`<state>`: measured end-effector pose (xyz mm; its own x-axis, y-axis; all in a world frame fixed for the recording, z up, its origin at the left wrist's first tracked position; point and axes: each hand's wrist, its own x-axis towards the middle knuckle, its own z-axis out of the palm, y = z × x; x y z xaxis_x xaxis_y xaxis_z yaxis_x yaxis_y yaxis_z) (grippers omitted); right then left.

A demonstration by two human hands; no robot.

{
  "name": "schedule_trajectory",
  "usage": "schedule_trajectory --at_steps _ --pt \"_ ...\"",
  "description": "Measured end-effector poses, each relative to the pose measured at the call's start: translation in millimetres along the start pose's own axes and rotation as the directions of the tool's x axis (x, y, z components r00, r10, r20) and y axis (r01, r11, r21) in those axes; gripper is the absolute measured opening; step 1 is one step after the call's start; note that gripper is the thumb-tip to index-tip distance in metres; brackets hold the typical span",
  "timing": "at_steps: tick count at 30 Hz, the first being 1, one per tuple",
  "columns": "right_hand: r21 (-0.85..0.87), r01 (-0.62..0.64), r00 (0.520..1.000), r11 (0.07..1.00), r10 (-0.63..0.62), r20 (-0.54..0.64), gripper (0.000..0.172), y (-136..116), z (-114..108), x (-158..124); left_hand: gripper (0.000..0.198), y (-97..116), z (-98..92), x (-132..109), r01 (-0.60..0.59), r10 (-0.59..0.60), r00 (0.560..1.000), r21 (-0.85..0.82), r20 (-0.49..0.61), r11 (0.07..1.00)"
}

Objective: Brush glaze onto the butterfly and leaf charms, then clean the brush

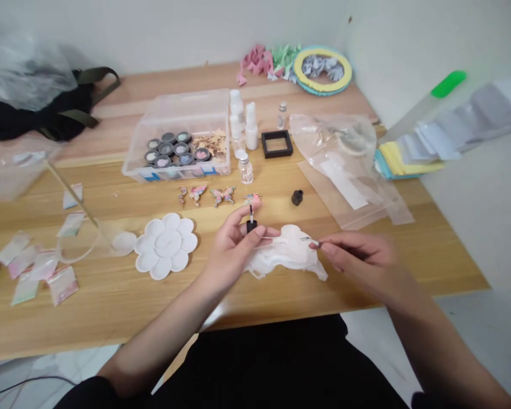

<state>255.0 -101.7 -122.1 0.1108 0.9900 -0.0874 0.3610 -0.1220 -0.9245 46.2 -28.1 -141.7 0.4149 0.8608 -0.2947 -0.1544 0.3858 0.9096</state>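
Note:
My left hand (234, 241) pinches a small black cap with a thin brush stem (251, 221) standing upright, over a crumpled white tissue (287, 253) on the wooden table (111, 295). My right hand (357, 255) is closed on thin metal tweezers (309, 240), whose tips point left over the tissue. A small black bottle (297, 197) stands uncapped just behind. Butterfly-shaped charms (222, 195) lie in a row beyond my hands, one (252, 199) right behind the brush.
A white flower-shaped palette (166, 245) lies left of my hands. A clear box (181, 136) with several small jars sits behind, beside white bottles (251, 126) and a black square frame (276, 144). Plastic bags (344, 165) lie right, glitter packets (42, 270) left, a dark bag (46, 113) far left.

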Motion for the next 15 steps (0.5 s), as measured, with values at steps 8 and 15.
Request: schedule_trajectory --at_steps 8,15 --pt "-0.302 0.421 0.874 0.856 -0.471 -0.116 0.012 -52.1 -6.1 12.9 0.064 24.5 5.6 -5.4 -0.277 0.29 0.954 0.15 -0.073 0.949" --pt "-0.504 0.441 0.641 0.743 -0.653 -0.403 0.013 -122.1 4.3 11.9 0.062 89.5 28.8 -19.3 -0.641 0.672 0.739 0.354 0.047 0.681"
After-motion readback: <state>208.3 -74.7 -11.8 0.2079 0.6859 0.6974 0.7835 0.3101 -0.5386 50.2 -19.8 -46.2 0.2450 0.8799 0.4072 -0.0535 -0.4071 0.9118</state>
